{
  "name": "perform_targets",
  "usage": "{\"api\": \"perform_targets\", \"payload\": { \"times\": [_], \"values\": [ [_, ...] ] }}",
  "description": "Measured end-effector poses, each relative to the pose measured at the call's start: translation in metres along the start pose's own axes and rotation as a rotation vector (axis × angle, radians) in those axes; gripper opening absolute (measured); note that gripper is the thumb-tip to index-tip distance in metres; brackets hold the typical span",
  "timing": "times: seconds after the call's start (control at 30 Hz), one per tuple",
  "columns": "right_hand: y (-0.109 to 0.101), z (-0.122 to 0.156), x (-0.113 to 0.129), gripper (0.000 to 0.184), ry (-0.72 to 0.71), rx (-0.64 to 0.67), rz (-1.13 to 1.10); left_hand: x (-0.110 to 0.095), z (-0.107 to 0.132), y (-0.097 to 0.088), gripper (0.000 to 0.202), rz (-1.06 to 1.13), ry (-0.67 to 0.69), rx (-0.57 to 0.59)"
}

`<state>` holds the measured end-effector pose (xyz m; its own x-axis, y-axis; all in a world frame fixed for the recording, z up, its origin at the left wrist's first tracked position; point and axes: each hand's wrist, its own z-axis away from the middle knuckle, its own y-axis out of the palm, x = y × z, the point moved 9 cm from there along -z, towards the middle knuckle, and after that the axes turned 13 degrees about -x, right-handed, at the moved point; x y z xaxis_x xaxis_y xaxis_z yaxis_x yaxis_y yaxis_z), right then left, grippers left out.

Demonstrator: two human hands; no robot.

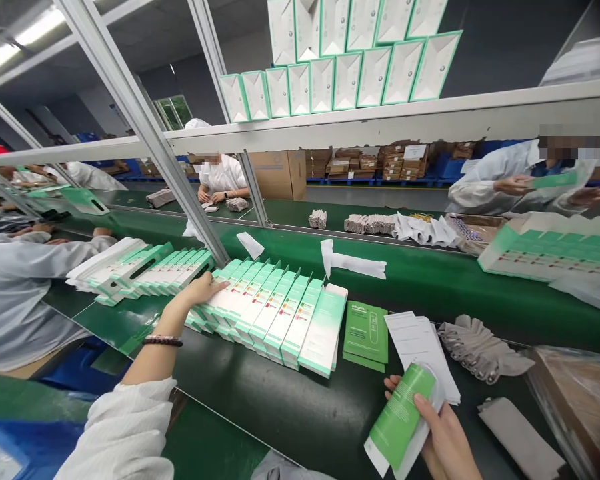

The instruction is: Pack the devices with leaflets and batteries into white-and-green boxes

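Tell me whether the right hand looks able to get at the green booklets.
Probably yes: the green booklets lie close by, apparently unblocked, though the right hand holds a green leaflet.

L arm reaches fwd & up from bottom L, loose sleeve pushed to mid-forearm, L hand w/ its back showing, digits pointing R & partly hidden. R hand is lower, nr the body, angled up & L, closed in a grip w/ thumb on top & a couple of fingertips visible opp.
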<state>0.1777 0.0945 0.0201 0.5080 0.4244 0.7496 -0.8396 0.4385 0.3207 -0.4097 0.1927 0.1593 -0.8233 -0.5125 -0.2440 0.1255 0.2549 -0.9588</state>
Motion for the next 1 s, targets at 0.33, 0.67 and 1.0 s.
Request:
{"api": "perform_targets", "payload": {
  "times": [0.33, 0.67, 1.0],
  "values": [
    [-0.006, 0.003, 0.001, 0.079, -0.005, -0.020, -0.037, -0.003, 0.005, -0.014, 0.064, -0.048, -0.044, 0.028],
    [-0.007, 0.019, 0.010, 0.059, 0.060, 0.060, -0.077, -0.107, 0.151, -0.134, 0.052, 0.140, 0.199, -0.573],
    [-0.022, 0.032, 0.065, 0.053, -0.125, -0.017, -0.106, -0.284, 0.331, 0.025, 0.104, 0.857, 0.599, 0.497]
  ]
}}
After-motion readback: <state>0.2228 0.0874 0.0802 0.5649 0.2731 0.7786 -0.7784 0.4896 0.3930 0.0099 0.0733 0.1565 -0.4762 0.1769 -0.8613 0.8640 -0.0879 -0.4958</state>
